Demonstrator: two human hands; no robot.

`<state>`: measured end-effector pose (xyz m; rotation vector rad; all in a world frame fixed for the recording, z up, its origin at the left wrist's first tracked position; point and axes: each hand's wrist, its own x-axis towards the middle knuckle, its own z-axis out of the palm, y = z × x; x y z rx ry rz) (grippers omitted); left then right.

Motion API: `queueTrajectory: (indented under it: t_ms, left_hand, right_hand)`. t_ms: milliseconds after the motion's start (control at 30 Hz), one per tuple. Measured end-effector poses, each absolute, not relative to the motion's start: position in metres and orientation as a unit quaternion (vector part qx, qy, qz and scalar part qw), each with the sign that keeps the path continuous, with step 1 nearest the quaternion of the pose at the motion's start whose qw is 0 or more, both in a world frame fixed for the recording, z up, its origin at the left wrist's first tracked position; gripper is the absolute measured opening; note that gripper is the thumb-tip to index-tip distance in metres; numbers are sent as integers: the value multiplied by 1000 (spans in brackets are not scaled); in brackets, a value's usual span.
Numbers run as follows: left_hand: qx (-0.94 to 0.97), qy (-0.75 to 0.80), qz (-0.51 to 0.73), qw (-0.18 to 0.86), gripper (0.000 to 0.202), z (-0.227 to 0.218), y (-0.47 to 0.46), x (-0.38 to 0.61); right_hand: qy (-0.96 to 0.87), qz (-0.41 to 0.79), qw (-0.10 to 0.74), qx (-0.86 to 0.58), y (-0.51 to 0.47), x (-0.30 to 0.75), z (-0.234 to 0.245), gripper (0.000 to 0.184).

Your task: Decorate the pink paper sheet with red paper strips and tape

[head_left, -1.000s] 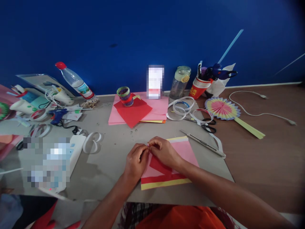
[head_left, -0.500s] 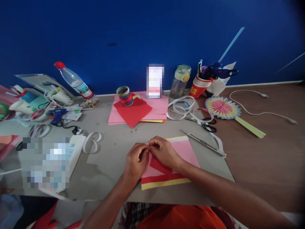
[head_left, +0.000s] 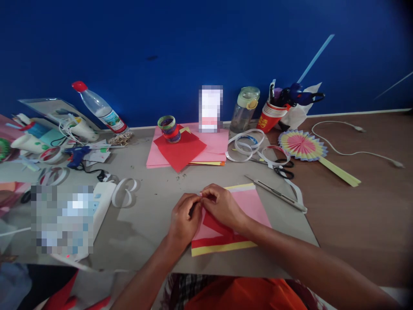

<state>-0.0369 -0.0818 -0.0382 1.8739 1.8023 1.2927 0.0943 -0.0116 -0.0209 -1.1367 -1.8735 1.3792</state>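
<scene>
A layered sheet of pink paper (head_left: 254, 211) with red and yellow strips along its near edge lies in front of me. On top of it is a smaller red paper piece (head_left: 215, 224), partly under my right hand. My left hand (head_left: 185, 215) is closed in a pinch at the left side of the sheet. Fingertips of my right hand (head_left: 222, 206) pinch at the same spot, touching or almost touching the left ones. A tiny pink bit of paper shows between them; the rest of what they grip is hidden.
A utility knife (head_left: 279, 194) lies right of the sheet, with black-handled scissors (head_left: 284, 172) and white paper strip coils (head_left: 247, 146) behind. Pink paper stack (head_left: 151, 160), bottle (head_left: 243, 110) and red paper cups (head_left: 269, 117) stand farther back. A power strip (head_left: 103, 200) is at left.
Both hands stay pinched at the same place on the paper. Only a very slight shift of the whole view shows.
</scene>
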Motion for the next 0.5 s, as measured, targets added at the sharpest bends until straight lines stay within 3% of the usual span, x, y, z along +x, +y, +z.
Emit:
queueTrajectory:
  t_ms: [267, 500]
  left_hand:
    - [640, 617, 442, 120, 17, -40, -82, -36]
    - [648, 612, 435, 130, 17, -36, -82, -36]
  right_hand:
    - [-711, 491, 286, -413, -12, 94, -27, 20]
    - [-705, 501, 271, -423, -13, 95, -22, 14]
